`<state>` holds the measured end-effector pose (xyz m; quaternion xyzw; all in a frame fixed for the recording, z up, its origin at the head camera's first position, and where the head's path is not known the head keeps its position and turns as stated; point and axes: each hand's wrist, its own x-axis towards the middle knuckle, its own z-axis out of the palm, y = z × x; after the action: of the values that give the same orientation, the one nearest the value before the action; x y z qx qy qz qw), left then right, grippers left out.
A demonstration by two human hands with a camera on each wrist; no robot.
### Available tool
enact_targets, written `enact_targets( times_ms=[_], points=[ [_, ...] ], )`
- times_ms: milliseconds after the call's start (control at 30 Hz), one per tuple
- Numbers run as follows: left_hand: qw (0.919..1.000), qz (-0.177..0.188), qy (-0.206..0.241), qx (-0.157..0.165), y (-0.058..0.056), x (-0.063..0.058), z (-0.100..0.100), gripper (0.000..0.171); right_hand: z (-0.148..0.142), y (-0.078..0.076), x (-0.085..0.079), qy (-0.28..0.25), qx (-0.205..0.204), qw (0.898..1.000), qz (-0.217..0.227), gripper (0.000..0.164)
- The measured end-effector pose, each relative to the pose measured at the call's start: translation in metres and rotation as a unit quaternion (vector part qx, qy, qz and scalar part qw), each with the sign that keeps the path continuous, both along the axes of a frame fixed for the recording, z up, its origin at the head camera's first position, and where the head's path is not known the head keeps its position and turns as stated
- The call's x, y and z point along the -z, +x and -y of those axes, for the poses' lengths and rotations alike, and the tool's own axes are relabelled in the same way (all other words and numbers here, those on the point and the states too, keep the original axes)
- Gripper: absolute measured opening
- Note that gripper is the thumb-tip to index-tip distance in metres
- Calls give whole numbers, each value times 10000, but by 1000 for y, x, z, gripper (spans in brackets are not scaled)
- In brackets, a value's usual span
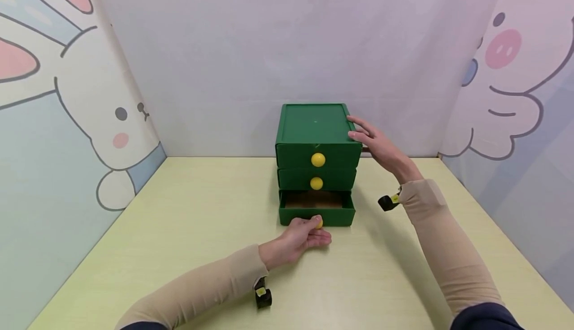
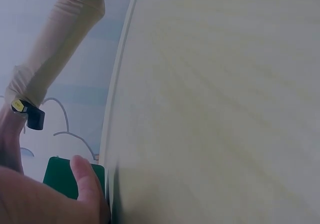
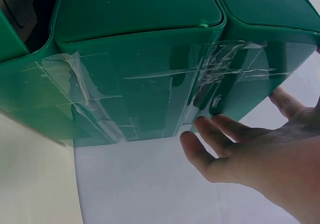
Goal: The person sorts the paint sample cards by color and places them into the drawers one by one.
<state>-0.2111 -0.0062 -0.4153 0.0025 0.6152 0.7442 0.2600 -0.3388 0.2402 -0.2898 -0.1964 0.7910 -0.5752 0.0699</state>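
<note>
A small green drawer cabinet (image 1: 316,123) with three stacked drawers stands on the table, each with a round yellow knob. Its bottom drawer (image 1: 291,215) is pulled out, showing a brown floor inside. My left hand (image 1: 293,240) pinches the bottom drawer's yellow knob (image 1: 320,224) by thumb and finger, the other fingers extended below it; the thumb partly covers the knob. My right hand (image 1: 378,145) rests against the cabinet's upper right side, fingers spread, some over the top edge. In the right wrist view, the right hand's fingers (image 3: 215,139) touch the taped green side.
The pale yellow table (image 1: 215,200) reaches back to a light curtain wall (image 1: 224,61). Side panels with a cartoon rabbit (image 1: 89,100) and a cartoon pig (image 1: 515,85) stand left and right. Clear tape (image 3: 100,99) runs along the cabinet's side.
</note>
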Motion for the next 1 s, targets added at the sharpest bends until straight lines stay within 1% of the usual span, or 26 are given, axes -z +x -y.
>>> enact_targets(
  times_ms=[300,600,767,1000],
  points=[
    [10000,39,-38,-77,-17,2,0,35,0,0,0,-1,6,10000,18,62],
    [9999,45,56,-72,-30,2,0,24,0,1,-1,-51,-26,10000,12,61],
    [9999,-14,6,-106,-37,2,-1,23,0,1,-1,-57,-18,10000,1,60],
    [9998,69,-43,-185,-48,2,-3,22,1,1,0,-63,-8,10000,48,61]
  ],
)
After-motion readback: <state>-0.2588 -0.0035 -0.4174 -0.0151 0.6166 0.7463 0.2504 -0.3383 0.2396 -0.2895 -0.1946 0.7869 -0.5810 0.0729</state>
